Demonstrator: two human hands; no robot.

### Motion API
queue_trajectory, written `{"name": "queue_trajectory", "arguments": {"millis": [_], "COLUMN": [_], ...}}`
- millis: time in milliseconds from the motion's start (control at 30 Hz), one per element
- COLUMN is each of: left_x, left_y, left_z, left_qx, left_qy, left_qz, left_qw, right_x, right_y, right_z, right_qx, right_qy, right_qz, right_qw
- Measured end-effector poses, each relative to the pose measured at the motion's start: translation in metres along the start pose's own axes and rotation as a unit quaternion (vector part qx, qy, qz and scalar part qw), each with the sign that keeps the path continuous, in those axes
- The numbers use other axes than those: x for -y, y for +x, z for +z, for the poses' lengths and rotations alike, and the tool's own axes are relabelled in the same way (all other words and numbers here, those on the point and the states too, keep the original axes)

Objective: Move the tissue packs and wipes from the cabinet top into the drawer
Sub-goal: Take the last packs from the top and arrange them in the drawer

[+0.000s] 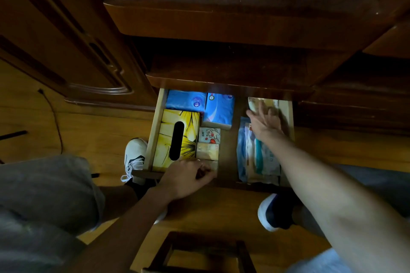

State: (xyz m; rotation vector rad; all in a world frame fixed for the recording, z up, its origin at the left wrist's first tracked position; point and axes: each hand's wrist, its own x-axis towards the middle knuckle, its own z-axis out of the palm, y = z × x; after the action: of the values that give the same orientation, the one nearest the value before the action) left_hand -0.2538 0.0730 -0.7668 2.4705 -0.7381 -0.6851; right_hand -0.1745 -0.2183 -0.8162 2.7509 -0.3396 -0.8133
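Note:
The open wooden drawer (156,117) lies below me, pulled out from the dark cabinet (221,24). Its left half holds a yellow tissue box (190,137), two blue tissue packs (186,100) (219,109), a small white pack with a cartoon print (209,135) and a tan pack (207,150). My left hand (186,176) is curled at the drawer's front edge, its fingers on a small tan pack (211,167). My right hand (265,121) hovers with spread fingers over the right half, above flat wipe packets (257,159) and a pale packet (255,104) at the back.
A tall wooden door panel (73,50) stands at the left. A black cable (55,121) runs over the wooden floor. My two shoes (134,157) (273,212) flank the drawer front, and a dark wooden stool frame (199,250) sits below.

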Motion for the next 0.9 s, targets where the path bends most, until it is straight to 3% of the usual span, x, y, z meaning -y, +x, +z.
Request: {"name": "queue_trajectory", "arguments": {"millis": [200,367,467,533,600,700,900], "left_x": [-0.002,-0.002,0.002,0.005,0.008,0.005,-0.002], "left_y": [-0.002,-0.007,-0.011,-0.016,-0.022,-0.030,-0.035], "left_z": [0.001,-0.006,-0.016,-0.025,-0.031,-0.033,-0.030], "left_qx": [-0.007,0.018,0.072,0.066,0.046,0.045,0.019], "left_qy": [0.009,0.056,0.128,0.183,0.219,0.255,0.254], "left_qz": [0.019,0.022,0.057,0.076,0.064,0.031,0.011], "left_qw": [1.000,0.998,0.988,0.978,0.972,0.965,0.967], "right_x": [-0.007,-0.010,-0.013,-0.015,-0.015,-0.015,-0.017], "right_y": [-0.010,-0.048,-0.081,-0.112,-0.148,-0.191,-0.195], "right_z": [-0.007,-0.010,-0.011,-0.010,-0.004,0.014,0.014], "right_qx": [0.025,-0.103,-0.144,-0.119,-0.031,0.035,-0.042], "right_qy": [0.045,0.124,0.125,0.153,0.183,0.127,-0.015], "right_qz": [0.002,0.002,-0.062,-0.137,-0.195,-0.254,-0.247], "right_qw": [0.999,0.987,0.980,0.972,0.963,0.958,0.968]}}
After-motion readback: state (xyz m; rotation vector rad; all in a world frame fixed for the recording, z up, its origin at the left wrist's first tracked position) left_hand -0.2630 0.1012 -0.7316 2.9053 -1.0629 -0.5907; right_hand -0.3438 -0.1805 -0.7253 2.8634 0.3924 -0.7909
